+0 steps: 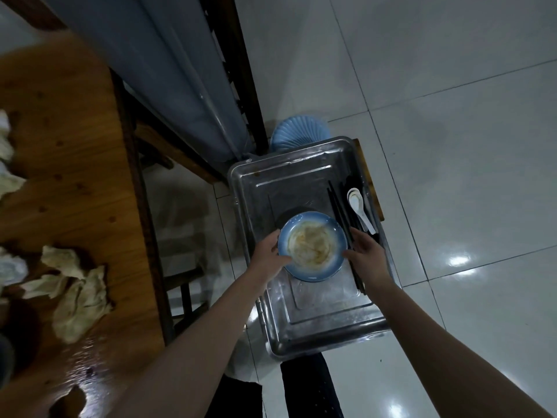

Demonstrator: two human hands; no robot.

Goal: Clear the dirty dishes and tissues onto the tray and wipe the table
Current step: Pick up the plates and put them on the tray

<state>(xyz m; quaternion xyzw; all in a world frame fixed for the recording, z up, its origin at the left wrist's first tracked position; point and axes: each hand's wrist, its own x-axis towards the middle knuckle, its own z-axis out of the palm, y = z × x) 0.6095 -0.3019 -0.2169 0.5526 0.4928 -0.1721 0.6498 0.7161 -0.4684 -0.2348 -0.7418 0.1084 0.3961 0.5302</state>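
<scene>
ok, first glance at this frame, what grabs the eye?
A dirty blue plate at centre, held at its rim by the left hand and right hand over the steel tray. White spoons and dark chopsticks lie along the tray's right side. Crumpled tissues sit on the wooden table at far left.
</scene>
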